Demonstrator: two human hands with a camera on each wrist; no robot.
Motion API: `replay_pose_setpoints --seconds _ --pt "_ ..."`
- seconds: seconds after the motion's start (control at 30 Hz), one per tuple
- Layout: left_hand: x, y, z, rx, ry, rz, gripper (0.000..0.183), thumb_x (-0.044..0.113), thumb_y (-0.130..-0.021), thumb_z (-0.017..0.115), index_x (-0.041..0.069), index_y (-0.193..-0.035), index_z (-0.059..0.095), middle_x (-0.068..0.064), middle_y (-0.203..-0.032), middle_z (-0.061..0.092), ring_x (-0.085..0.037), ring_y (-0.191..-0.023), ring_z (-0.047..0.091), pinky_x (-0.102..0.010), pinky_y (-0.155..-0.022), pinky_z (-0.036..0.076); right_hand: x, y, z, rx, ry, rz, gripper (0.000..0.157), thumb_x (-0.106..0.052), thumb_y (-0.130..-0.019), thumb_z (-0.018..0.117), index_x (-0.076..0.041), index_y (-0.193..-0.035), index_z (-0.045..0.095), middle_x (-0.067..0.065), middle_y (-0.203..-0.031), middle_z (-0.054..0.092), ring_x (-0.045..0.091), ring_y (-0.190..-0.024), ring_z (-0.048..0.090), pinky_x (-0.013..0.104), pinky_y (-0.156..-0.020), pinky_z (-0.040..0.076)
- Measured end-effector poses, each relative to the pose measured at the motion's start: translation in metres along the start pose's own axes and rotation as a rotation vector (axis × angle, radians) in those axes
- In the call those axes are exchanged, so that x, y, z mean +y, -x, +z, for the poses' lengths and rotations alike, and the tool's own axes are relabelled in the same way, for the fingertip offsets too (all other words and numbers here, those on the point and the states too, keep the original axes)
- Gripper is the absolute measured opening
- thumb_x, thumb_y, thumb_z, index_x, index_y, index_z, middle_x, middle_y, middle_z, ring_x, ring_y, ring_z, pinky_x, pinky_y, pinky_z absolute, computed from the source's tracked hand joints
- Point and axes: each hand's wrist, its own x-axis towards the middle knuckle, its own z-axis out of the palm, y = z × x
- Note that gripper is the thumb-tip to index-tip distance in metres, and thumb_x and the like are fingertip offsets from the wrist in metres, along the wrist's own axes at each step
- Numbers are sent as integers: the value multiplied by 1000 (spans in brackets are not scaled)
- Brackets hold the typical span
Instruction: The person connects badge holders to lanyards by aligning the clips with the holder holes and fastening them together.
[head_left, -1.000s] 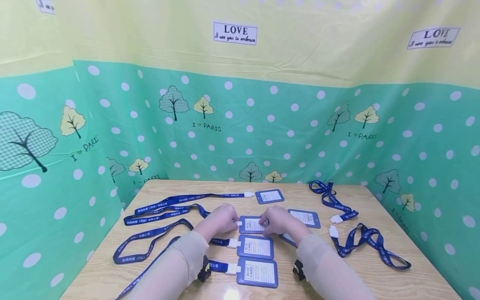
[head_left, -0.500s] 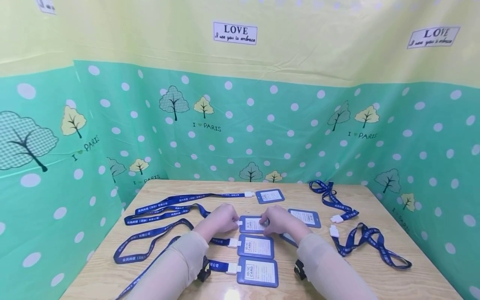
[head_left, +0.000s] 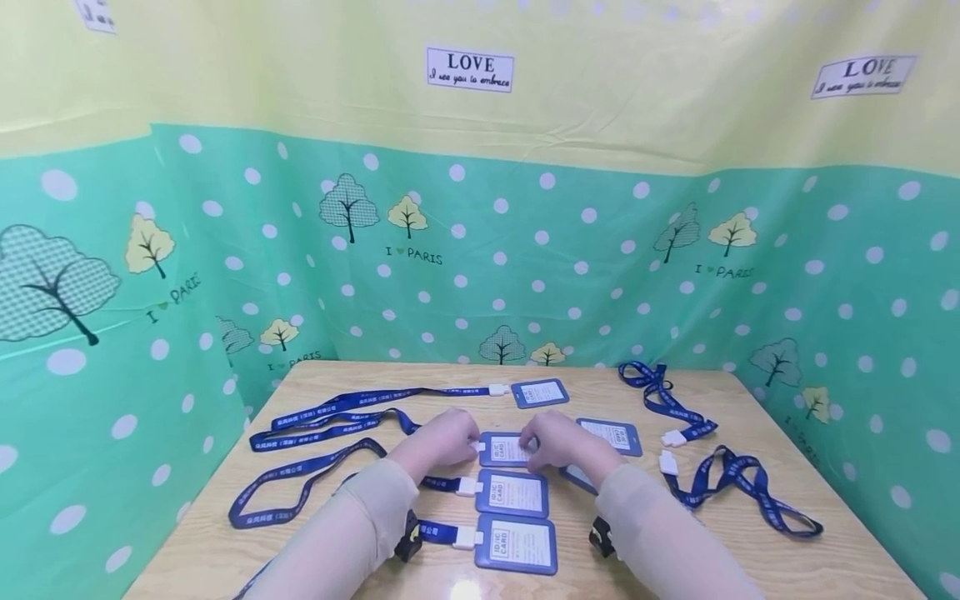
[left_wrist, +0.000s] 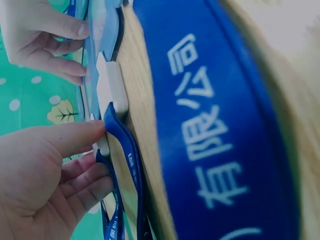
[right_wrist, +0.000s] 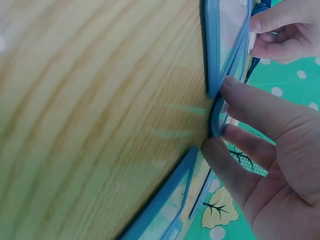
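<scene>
Curtain, green and yellow, beyond the far edge of the wooden desk. Far strap and near strap, blue, at right, short of the right edge; a strip of wood separates them from the right badge. Left hand: narrow, pinching the white clip at the left end of the held badge. Right hand: narrow, pinching that badge's right edge. Held badge: blue, mid-desk; next badge just beside its near edge, wider gap to the far badge.
</scene>
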Motion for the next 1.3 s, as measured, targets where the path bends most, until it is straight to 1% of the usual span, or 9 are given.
replay_pose_setpoints --seconds 0.23,0.47,0.57,0.7,0.83,0.97,1.07,1.2,1.3 --pt "0 6 -9 -5 20 25 32 25 -94 72 12 -124 73 -5 -120 68 -25 -113 64 -45 -99 52 -1 5 -7 10 -27 3 43 -22 -80 88 -17 -120 75 2 -121 71 23 -109 65 47 -98 53" --pt "1 5 -18 60 25 53 38 33 -97 70 15 -130 69 -2 -121 66 -23 -113 63 -44 -97 53 -4 16 -28 53 -72 -4 44 -21 -86 84 -16 -128 72 9 -120 69 17 -90 64 35 -75 58" --pt "1 3 -23 102 -6 84 37 35 -97 70 16 -129 70 -1 -121 66 -21 -113 63 -42 -96 54 -5 19 -37 73 -88 -4 43 -23 -87 83 -20 -128 71 7 -119 68 18 -92 63 34 -74 58" --pt "1 4 -31 161 -36 142 37 35 -97 70 15 -128 71 -2 -122 67 -20 -113 64 -40 -96 54 -7 22 -47 99 -113 -20 41 -25 -88 82 -23 -128 72 3 -123 67 20 -100 63 35 -77 58" --pt "4 7 -41 203 -17 171 36 35 -97 70 15 -127 72 -5 -128 66 -23 -117 63 -42 -99 53 -7 22 -57 132 -115 -74 40 -26 -88 82 -22 -127 72 1 -124 68 23 -108 64 37 -81 59" --pt "8 9 -52 240 -18 209 34 33 -98 69 14 -126 72 -6 -128 67 -25 -117 63 -42 -100 52 -6 23 -67 170 -109 -125 40 -28 -89 81 -19 -127 72 2 -119 70 23 -104 67 36 -81 59" --pt "11 9 -59 266 -28 229 35 33 -98 69 13 -127 71 -6 -129 66 -26 -122 61 -43 -104 50 -7 26 -74 191 -119 -149 40 -29 -91 79 -17 -128 71 4 -119 70 25 -105 67 38 -82 59" --pt "14 7 -66 307 -36 234 36 33 -97 70 15 -128 71 -6 -130 64 -27 -126 57 -43 -106 47 -7 30 -84 231 -134 -141 42 -34 -92 78 -20 -130 70 2 -124 69 28 -113 65 43 -88 58" --pt "16 6 -70 345 -39 248 37 33 -96 72 16 -129 70 -4 -125 63 -24 -120 58 -41 -102 50 -8 31 -91 262 -141 -145 42 -35 -92 77 -22 -131 70 2 -130 66 30 -120 61 46 -94 56"
